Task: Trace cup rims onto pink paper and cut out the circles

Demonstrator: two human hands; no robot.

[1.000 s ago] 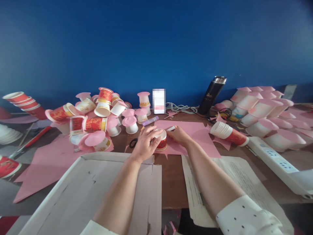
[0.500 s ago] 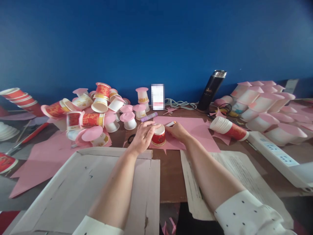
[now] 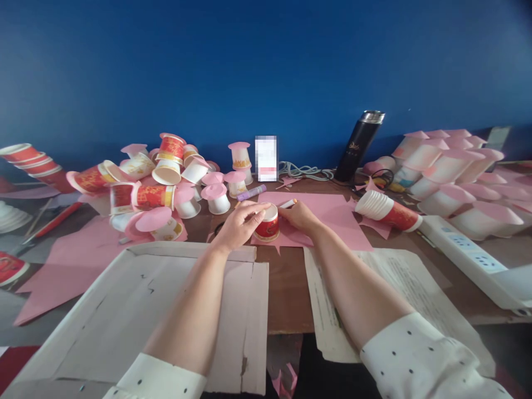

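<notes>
A red paper cup (image 3: 267,226) stands bottom-up on a sheet of pink paper (image 3: 332,221). My left hand (image 3: 241,224) steadies it from the left, thumb and fingers round its upper part. On the cup's right side, my right hand (image 3: 300,216) is closed on a white pen (image 3: 287,204) with an orange end. The pen's writing tip is hidden behind my fingers and the cup. Just beyond my left hand lies a purple glue stick (image 3: 251,193).
Cups with pink paper discs (image 3: 155,197) are heaped at left, with more at right (image 3: 440,172). A black flask (image 3: 359,147), a stack of cups (image 3: 388,211) and a power strip (image 3: 474,260) stand or lie right. Cardboard (image 3: 166,310) lies in front.
The view has shifted slightly, so things sit a little higher in the picture. Both hands keep their places by the cup, with only small finger movement.
</notes>
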